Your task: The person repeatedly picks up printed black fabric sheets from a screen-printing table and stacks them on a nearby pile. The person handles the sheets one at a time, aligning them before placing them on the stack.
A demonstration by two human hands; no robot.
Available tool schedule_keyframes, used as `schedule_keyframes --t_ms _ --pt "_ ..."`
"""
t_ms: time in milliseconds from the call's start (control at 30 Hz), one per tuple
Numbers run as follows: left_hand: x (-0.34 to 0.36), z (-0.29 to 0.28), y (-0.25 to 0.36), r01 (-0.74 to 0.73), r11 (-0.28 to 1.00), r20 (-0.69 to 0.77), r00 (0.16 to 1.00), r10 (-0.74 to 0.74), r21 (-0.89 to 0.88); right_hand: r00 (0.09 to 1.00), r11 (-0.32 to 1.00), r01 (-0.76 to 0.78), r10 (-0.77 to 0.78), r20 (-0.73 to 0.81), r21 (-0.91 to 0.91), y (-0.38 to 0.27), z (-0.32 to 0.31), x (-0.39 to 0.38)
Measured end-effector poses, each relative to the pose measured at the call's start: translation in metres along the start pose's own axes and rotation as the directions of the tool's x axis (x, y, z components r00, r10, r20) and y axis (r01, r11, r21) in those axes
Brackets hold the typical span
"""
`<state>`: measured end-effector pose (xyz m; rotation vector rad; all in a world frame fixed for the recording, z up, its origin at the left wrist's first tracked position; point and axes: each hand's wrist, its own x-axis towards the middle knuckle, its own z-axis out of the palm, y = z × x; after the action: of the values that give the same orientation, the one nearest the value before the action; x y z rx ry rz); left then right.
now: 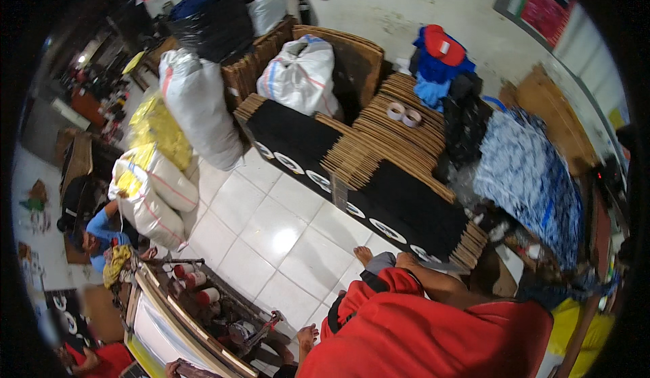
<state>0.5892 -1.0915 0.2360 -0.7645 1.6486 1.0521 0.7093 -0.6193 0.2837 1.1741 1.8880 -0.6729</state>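
Note:
My left hand (307, 336) hangs low beside the red garment on my body (413, 337), its fingers loosely apart with nothing visible in them. My bent right forearm reaches forward, and my right hand (406, 261) is close to the near side of a long row of black printed shirts (409, 205). Its fingers are too small and partly hidden to read. The shirts, with round white prints on their front edge, are packed in a row with brown cardboard sheets (352, 158) standing between and behind them. A bare foot (363, 255) shows on the tiles.
Tape rolls (411, 117) lie on the cardboard. White sacks (203, 110) and a yellow bundle (159, 134) stand left. A framed table (176, 324) with pots beneath is lower left; another person (101, 242) is beyond it. Blue-white cloth (528, 175) is heaped right.

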Motion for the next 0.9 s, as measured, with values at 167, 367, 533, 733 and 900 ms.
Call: schedule_keyframes --t_ms 167,367,533,733,900 --pt "-0.029 0.047 0.042 -0.039 0.979 -0.113 0.993 0.016 -0.198 0.979 0.976 0.199 -0.202 -0.020 -0.093 -0.036 -0.067 0.052" --pt "-0.066 0.105 0.071 -0.115 0.893 -0.252 0.968 0.002 -0.434 0.922 0.911 0.375 -0.386 -0.030 -0.171 -0.109 -0.127 0.109" --pt "-0.086 0.122 0.033 -0.028 0.981 -0.260 0.965 -0.023 -0.192 0.783 0.779 0.590 -0.616 -0.082 -0.212 -0.153 -0.139 0.140" --pt "-0.075 0.139 -0.009 0.041 0.954 -0.253 0.960 -0.121 -0.298 0.736 0.734 0.664 -0.676 -0.049 -0.143 -0.140 -0.100 0.162" --pt "-0.040 0.137 -0.010 0.019 0.982 -0.255 0.965 -0.068 -0.189 0.746 0.681 0.656 -0.651 0.143 -0.326 -0.096 -0.070 0.176"
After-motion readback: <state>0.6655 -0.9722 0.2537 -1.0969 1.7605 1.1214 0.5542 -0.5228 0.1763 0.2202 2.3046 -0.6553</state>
